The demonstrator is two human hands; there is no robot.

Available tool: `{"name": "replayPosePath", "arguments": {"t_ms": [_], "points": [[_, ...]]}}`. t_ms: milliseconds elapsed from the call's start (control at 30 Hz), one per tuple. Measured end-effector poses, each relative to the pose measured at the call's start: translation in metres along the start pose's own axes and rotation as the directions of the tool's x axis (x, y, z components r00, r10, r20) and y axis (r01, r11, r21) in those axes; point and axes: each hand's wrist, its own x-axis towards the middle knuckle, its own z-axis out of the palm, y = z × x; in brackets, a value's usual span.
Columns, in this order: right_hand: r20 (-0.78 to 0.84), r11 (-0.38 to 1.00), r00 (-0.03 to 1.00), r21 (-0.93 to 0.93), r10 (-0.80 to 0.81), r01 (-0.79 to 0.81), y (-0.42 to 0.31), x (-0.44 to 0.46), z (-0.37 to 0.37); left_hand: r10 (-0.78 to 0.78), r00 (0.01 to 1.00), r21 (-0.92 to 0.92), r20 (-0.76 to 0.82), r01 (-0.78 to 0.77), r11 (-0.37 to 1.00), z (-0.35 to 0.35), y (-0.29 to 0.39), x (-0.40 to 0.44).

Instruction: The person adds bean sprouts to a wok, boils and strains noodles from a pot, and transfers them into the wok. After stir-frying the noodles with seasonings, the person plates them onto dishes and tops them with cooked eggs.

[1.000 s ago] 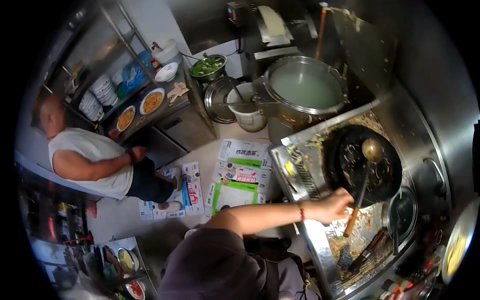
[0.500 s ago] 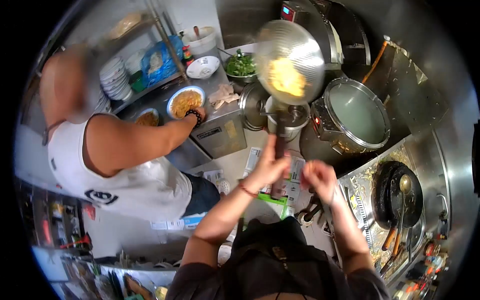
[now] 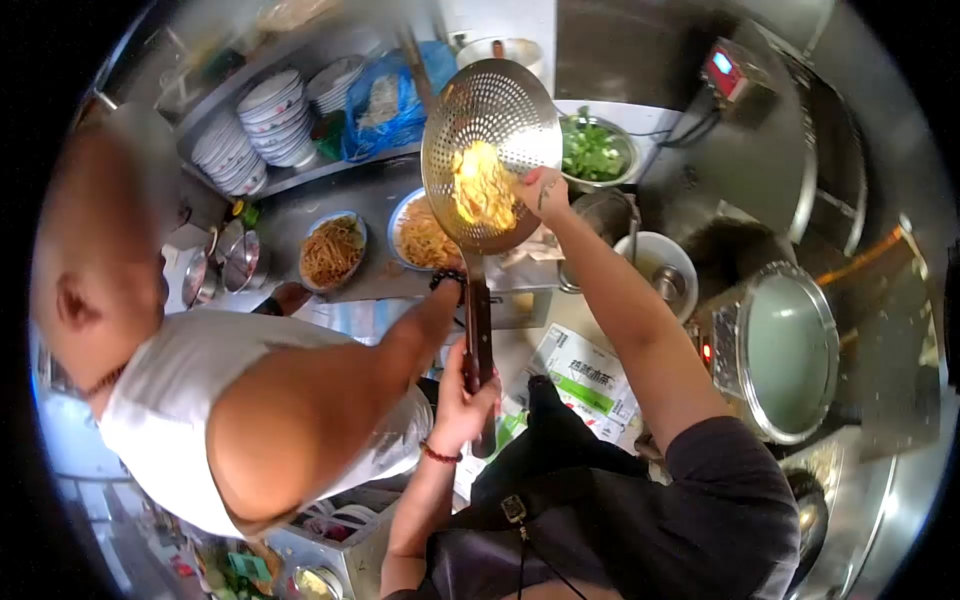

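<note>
A large perforated metal skimmer point(image 3: 495, 110) with a dark wooden handle is held up in front of me. My left hand point(image 3: 464, 405) is wrapped round that handle, a red bead bracelet on the wrist. In the skimmer's bowl lies a yellow fried egg point(image 3: 482, 185), folded and crumpled. My right hand point(image 3: 545, 195) reaches over the bowl's right rim, its fingers closed at the egg's edge; the fingertips are partly hidden. Just beyond the skimmer, partly covered by it, stands a bowl of noodles point(image 3: 415, 235).
A co-worker in a white sleeveless top point(image 3: 170, 400) stands close on the left, one arm reaching under the skimmer. Another noodle bowl point(image 3: 333, 250), stacked bowls point(image 3: 275, 115) and a bowl of greens point(image 3: 595, 150) are at the back. A large pot of cloudy liquid point(image 3: 790, 350) stands right.
My view has turned left. The skimmer has come over the counter beside the noodle bowls. My right hand has moved from beside the handle up to the egg.
</note>
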Motion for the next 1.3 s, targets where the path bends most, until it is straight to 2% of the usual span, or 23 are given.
{"name": "replayPosePath", "arguments": {"t_ms": [33,67,100,167,200,233,267,300,367,433,467,633,700,733,767,833,867,933,967,1000,1033,1100,1300], "points": [[0.019,0.991,0.993,0.060,-0.119,0.118,0.018,0.015,0.030,-0.003,0.999,-0.030,-0.040,0.002,1.000,0.000,-0.004,0.004],[0.045,0.986,0.988,0.084,-0.148,0.144,0.000,0.016,0.033,0.006,0.998,0.002,-0.058,-0.006,1.000,-0.002,-0.001,0.014],[0.078,0.984,0.985,0.100,-0.154,0.146,-0.011,0.019,0.037,-0.006,0.996,0.005,-0.093,0.007,1.000,0.005,-0.002,0.021],[0.063,0.948,0.979,0.268,-0.194,0.171,-0.023,0.029,0.060,-0.023,0.973,0.019,-0.231,0.028,0.999,0.009,-0.007,0.032],[0.181,0.942,0.967,0.316,-0.177,0.113,-0.027,0.037,0.067,-0.039,0.965,0.029,-0.261,0.048,0.998,0.016,-0.009,0.036],[0.205,0.941,0.961,0.319,-0.184,0.112,-0.035,0.038,0.082,-0.046,0.958,0.022,-0.284,0.055,0.998,0.012,-0.014,0.040],[0.306,0.837,0.951,0.531,-0.046,-0.130,-0.057,0.035,0.087,-0.018,0.937,0.091,-0.349,0.053,0.994,0.006,-0.021,0.045],[0.429,0.643,0.901,0.672,0.065,-0.367,-0.077,0.032,0.090,0.015,0.914,0.160,-0.406,0.055,0.986,0.001,-0.027,0.049],[0.494,0.594,0.869,0.691,0.028,-0.412,-0.089,0.034,0.102,-0.002,0.884,0.103,-0.468,0.057,0.993,-0.001,-0.031,0.056],[0.569,0.442,0.822,0.740,-0.011,-0.506,-0.093,0.038,0.113,0.010,0.824,0.012,-0.567,-0.003,1.000,0.001,-0.033,0.065],[0.607,0.431,0.794,0.715,0.009,-0.551,-0.092,0.038,0.112,0.037,0.797,0.073,-0.603,0.008,0.997,-0.001,-0.036,0.069],[0.636,0.518,0.761,0.613,0.124,-0.597,-0.022,0.041,0.154,0.021,0.690,0.014,-0.724,-0.017,1.000,0.003,-0.022,0.085],[0.562,0.882,0.816,0.307,0.134,-0.356,-0.001,0.042,0.154,0.044,0.668,-0.013,-0.743,-0.080,0.997,0.002,-0.016,0.089],[0.394,0.977,0.907,-0.080,-0.150,0.196,0.001,0.042,0.154,0.043,0.651,-0.024,-0.758,-0.093,0.995,0.002,-0.016,0.089],[0.401,0.976,0.902,-0.073,-0.158,0.204,-0.001,0.041,0.157,0.046,0.642,-0.020,-0.765,-0.095,0.995,0.001,-0.017,0.091],[0.191,0.902,0.885,0.180,-0.424,0.393,-0.016,0.038,0.154,0.093,0.631,-0.034,-0.770,-0.185,0.982,0.001,-0.021,0.095],[0.307,0.893,0.878,0.380,-0.368,0.242,-0.045,0.034,0.156,0.112,0.627,-0.052,-0.771,-0.237,0.970,0.000,-0.018,0.101],[0.461,0.836,0.767,0.521,-0.446,0.173,-0.076,0.036,0.203,0.053,0.605,-0.070,-0.795,-0.179,0.981,-0.001,-0.009,0.112],[0.535,0.850,0.714,0.500,-0.452,0.163,-0.103,0.034,0.215,0.043,0.605,-0.067,-0.795,-0.158,0.985,-0.004,-0.006,0.117],[0.604,0.864,0.656,0.478,-0.453,0.157,-0.128,0.031,0.223,0.097,0.596,0.014,-0.797,-0.142,0.990,-0.009,-0.010,0.122],[0.599,0.854,0.649,0.494,-0.469,0.162,-0.145,0.027,0.237,0.115,0.585,0.027,-0.803,-0.158,0.987,-0.012,-0.009,0.127],[0.773,0.933,0.599,0.341,-0.207,-0.117,-0.170,0.023,0.264,0.096,0.570,0.033,-0.816,-0.119,0.992,-0.015,-0.002,0.134],[0.762,0.898,0.587,0.422,-0.275,-0.127,-0.185,0.026,0.325,0.123,0.522,0.136,-0.844,-0.012,0.991,-0.033,-0.025,0.144]]}}
